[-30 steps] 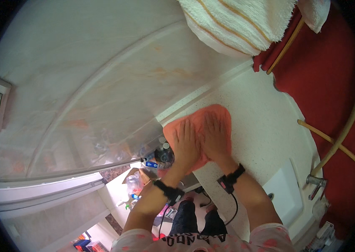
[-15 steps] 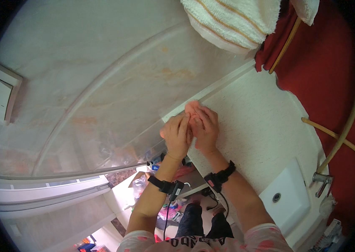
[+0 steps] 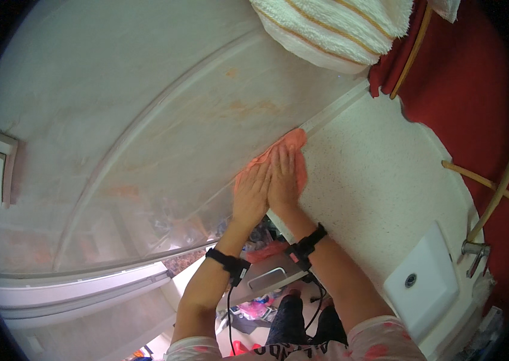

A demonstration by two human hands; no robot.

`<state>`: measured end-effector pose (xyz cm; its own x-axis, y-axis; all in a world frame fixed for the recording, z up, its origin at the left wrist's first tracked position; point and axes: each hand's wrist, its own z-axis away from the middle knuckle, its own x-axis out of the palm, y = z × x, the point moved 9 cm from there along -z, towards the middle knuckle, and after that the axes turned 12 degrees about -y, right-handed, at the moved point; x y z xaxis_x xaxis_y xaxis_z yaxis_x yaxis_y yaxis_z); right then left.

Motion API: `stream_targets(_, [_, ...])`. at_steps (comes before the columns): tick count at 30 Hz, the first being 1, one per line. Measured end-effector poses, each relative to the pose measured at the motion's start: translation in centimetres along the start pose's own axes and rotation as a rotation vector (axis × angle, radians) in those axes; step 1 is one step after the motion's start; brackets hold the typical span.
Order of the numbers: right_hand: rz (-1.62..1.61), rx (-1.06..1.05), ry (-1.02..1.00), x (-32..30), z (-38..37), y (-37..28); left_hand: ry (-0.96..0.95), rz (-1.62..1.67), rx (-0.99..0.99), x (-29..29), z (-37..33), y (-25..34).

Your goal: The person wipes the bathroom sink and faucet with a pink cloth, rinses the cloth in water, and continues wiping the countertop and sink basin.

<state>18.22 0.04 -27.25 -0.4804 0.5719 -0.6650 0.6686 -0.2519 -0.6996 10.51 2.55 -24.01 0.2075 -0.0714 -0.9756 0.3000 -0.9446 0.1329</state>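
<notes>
An orange-pink cloth [image 3: 298, 139] lies spread on the speckled white countertop [image 3: 350, 174], along its narrow raised edge by the wall. Both hands press on it side by side. My left hand [image 3: 252, 195] rests flat on the cloth's left part with its fingers stretched out. Beside it, touching it, my right hand [image 3: 282, 182] also lies flat, fingertips pointing toward the far end of the cloth. Much of the cloth's middle is hidden under my palms. Each wrist carries a black strap with a cable.
A white basin [image 3: 423, 286] is set in the counter at the right, with a metal faucet [image 3: 476, 256] beside it. A white towel with gold stripes [image 3: 338, 30] hangs at the top. Red fabric [image 3: 441, 78] and bamboo-like sticks line the right. Clutter lies on the floor below.
My bent fingers have straightened and now lie flat on the cloth. The cloth, bunched under them before, is spread wider, and both hands have shifted slightly.
</notes>
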Motion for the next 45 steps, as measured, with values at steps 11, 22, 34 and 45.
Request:
stream_targets(11, [-0.364,0.198,0.238,-3.8,-0.2,2.9,0.023,0.079,0.065,-0.1,-2.7,3.3])
stream_targets(22, [-0.436,0.291,0.196,-3.4,-4.9,5.6,0.261,0.512,-0.102,1.1,-2.7,2.0])
stream_targets(34, [-0.012,0.248,0.226,-7.9,-11.7,18.0,0.017,0.556,0.036,5.3,-12.7,9.6])
stream_targets(45, [-0.451,0.292,0.220,-14.6,-14.8,21.0,-0.106,0.269,-0.015,7.2,-12.6,9.6])
